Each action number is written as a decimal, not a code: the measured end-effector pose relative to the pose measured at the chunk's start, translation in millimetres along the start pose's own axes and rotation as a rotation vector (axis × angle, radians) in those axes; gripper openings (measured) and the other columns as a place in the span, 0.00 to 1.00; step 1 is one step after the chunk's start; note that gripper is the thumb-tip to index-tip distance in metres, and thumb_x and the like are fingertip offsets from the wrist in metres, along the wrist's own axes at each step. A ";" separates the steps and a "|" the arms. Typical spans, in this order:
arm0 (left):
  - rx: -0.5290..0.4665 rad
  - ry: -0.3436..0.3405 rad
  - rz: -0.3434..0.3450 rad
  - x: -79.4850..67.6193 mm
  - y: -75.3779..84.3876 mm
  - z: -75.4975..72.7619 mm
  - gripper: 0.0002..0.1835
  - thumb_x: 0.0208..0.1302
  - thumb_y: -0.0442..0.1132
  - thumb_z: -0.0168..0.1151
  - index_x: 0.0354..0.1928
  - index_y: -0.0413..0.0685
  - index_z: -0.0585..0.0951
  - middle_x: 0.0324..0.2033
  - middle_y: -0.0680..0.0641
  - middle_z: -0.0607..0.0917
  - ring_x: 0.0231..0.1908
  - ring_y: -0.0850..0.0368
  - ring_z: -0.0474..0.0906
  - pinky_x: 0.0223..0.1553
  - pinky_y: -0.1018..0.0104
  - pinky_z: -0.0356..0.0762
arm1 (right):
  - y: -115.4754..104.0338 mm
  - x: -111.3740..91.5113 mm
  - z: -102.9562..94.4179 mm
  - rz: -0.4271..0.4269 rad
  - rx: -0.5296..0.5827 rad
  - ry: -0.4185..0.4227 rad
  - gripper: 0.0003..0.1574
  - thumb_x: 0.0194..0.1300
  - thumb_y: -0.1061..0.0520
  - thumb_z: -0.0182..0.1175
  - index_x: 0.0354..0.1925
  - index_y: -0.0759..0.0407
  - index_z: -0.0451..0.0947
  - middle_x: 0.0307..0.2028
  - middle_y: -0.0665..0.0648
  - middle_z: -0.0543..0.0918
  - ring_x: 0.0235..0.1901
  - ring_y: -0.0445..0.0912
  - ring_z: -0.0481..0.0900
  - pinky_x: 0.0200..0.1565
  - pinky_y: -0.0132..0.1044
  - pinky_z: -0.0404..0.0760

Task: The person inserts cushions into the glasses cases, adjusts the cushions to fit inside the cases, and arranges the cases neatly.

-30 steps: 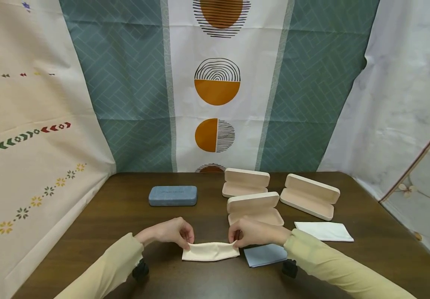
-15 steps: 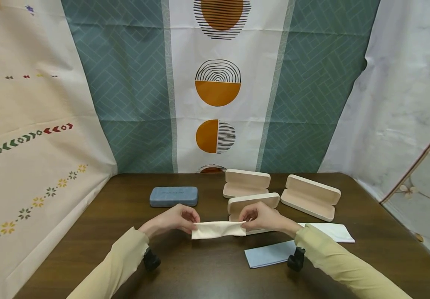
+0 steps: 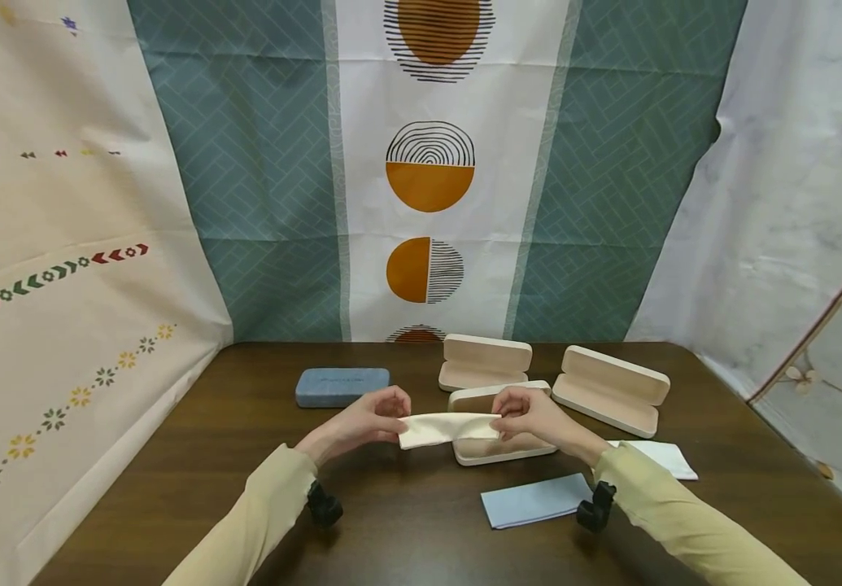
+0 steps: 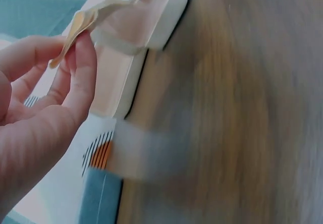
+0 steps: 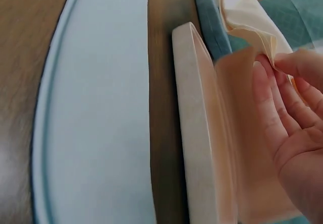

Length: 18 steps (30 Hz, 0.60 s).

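Note:
A folded cream cloth is stretched between my two hands, raised above the table. My left hand pinches its left end between thumb and fingers. At the other end, my right hand pinches the cloth the same way. In the right wrist view the folded layers of the cloth show at the fingertips. Just behind and below it, an open cream glasses case overlaps the cloth in the head view, partly hidden by it and by my right hand. The left wrist view also shows the case's pinkish lining.
Two more open cream cases, one at the back and one at the right, stand on the dark table. A closed blue case lies back left. A folded light-blue cloth and a white cloth lie at the right.
Both hands have lifted the cream cloth from near the table's front and carried it forward and to the right, to the nearest open case. The light-blue cloth is now less covered.

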State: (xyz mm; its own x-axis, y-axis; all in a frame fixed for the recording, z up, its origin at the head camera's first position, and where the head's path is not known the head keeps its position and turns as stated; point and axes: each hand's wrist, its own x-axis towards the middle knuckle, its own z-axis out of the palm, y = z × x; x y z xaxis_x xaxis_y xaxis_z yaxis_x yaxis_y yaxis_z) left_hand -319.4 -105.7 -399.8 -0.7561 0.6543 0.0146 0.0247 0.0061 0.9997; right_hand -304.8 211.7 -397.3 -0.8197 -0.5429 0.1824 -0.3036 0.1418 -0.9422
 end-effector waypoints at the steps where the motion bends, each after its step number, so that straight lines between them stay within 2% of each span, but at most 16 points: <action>1: -0.020 0.009 0.002 2.3 -0.7 3.3 0.17 0.58 0.28 0.60 0.45 0.29 0.65 0.39 0.40 0.73 0.40 0.47 0.71 0.39 0.55 0.74 | 1.0 -2.0 -2.6 0.002 0.012 0.014 0.13 0.56 0.66 0.62 0.38 0.72 0.70 0.27 0.64 0.79 0.27 0.51 0.79 0.33 0.51 0.77; 5: -0.069 0.041 0.008 13.6 -3.8 19.0 0.10 0.58 0.26 0.58 0.40 0.32 0.69 0.38 0.40 0.74 0.38 0.48 0.73 0.39 0.55 0.74 | 3.3 -11.9 -15.3 0.026 0.032 0.075 0.16 0.55 0.67 0.63 0.37 0.74 0.67 0.27 0.64 0.79 0.27 0.52 0.78 0.33 0.53 0.77; 9: -0.074 0.092 0.010 24.9 -5.1 36.2 0.05 0.57 0.25 0.58 0.34 0.36 0.74 0.34 0.41 0.76 0.34 0.51 0.75 0.39 0.56 0.75 | 3.2 -21.9 -30.2 0.070 0.005 0.134 0.17 0.54 0.65 0.64 0.36 0.74 0.68 0.29 0.65 0.80 0.28 0.53 0.79 0.34 0.51 0.77; 14: -0.057 0.139 0.013 37.1 -6.1 54.4 0.06 0.55 0.24 0.60 0.35 0.29 0.76 0.32 0.40 0.78 0.30 0.54 0.76 0.38 0.58 0.76 | 7.2 -31.5 -47.5 0.137 -0.012 0.201 0.17 0.54 0.65 0.65 0.36 0.74 0.69 0.30 0.63 0.80 0.28 0.50 0.79 0.33 0.45 0.78; 18: -0.021 0.170 0.010 45.0 -8.5 65.4 0.08 0.55 0.24 0.60 0.37 0.25 0.76 0.32 0.42 0.79 0.29 0.56 0.76 0.37 0.59 0.76 | 13.1 -37.0 -55.3 0.149 -0.015 0.216 0.17 0.54 0.66 0.64 0.36 0.76 0.69 0.30 0.63 0.80 0.28 0.48 0.79 0.33 0.44 0.79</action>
State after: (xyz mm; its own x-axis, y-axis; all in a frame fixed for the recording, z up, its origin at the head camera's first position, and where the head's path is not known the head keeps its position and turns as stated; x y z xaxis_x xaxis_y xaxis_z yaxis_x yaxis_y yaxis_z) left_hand -310.9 -26.9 -409.0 -0.8554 0.5173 0.0259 0.0202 -0.0166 0.9997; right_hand -305.3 279.4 -400.9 -0.9402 -0.3259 0.0993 -0.1776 0.2199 -0.9592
